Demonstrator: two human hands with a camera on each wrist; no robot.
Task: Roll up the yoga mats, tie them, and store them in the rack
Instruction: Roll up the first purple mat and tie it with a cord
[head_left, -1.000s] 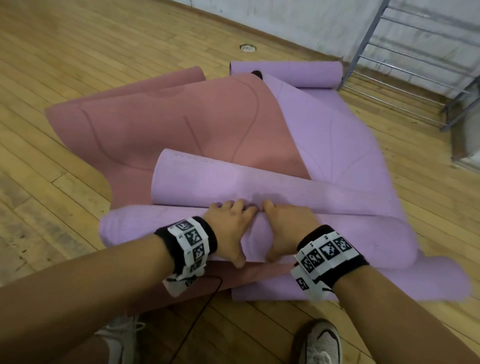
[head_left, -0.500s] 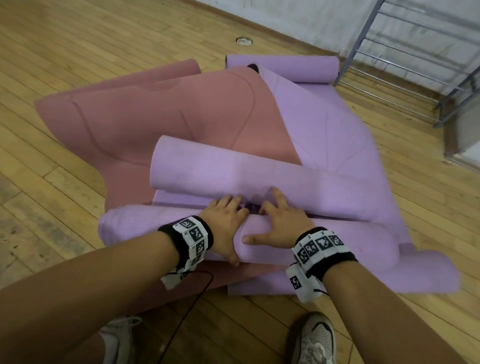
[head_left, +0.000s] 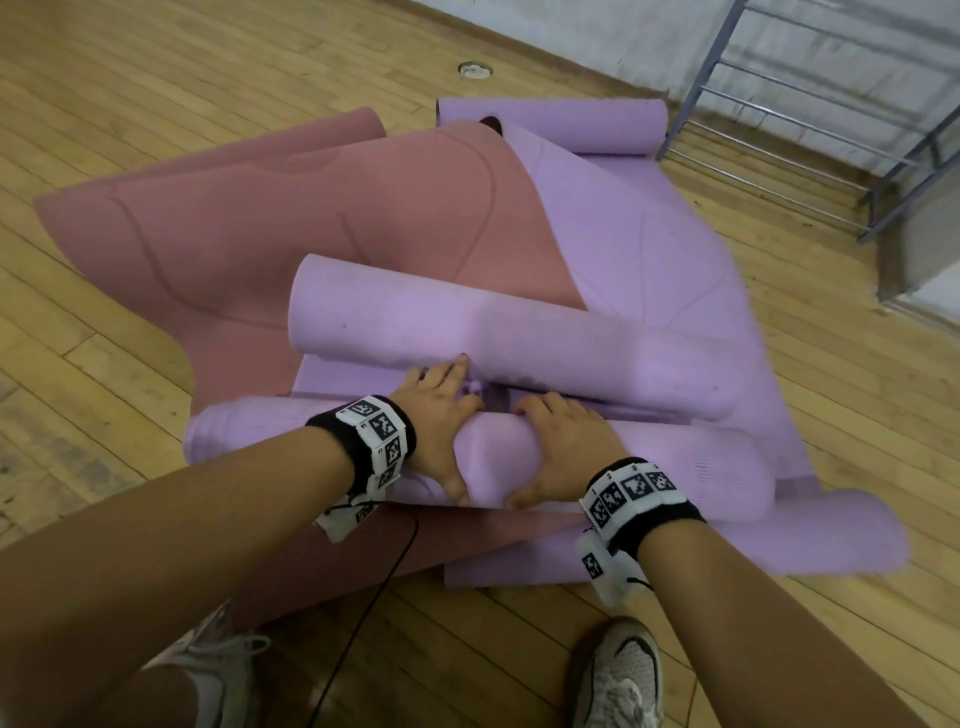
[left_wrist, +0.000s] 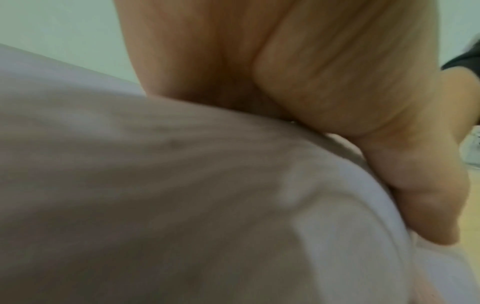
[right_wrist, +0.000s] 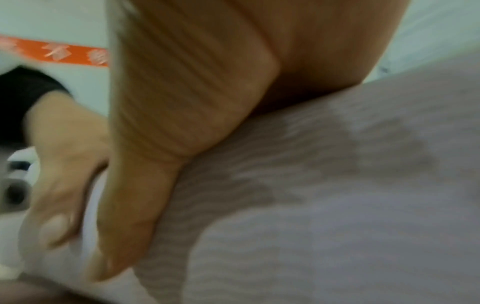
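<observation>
Both hands press the near roll (head_left: 649, 457) of the lilac mat, on the floor (head_left: 104, 338) before you: left hand (head_left: 441, 421) and right hand (head_left: 563, 447) curled over it, thumbs beneath. Foam looks soft, light, springy, likely to unroll; keep hold mid-roll, tight.

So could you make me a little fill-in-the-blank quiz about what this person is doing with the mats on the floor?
1. Both hands press on a rolled yoga mat coloured ____.
2. The flat mat spread to the left is coloured ____.
3. The floor is made of ____ boards.
4. The grey metal rack stands at the upper ____ of the head view.

Missing words: purple; pink; wooden; right
</observation>
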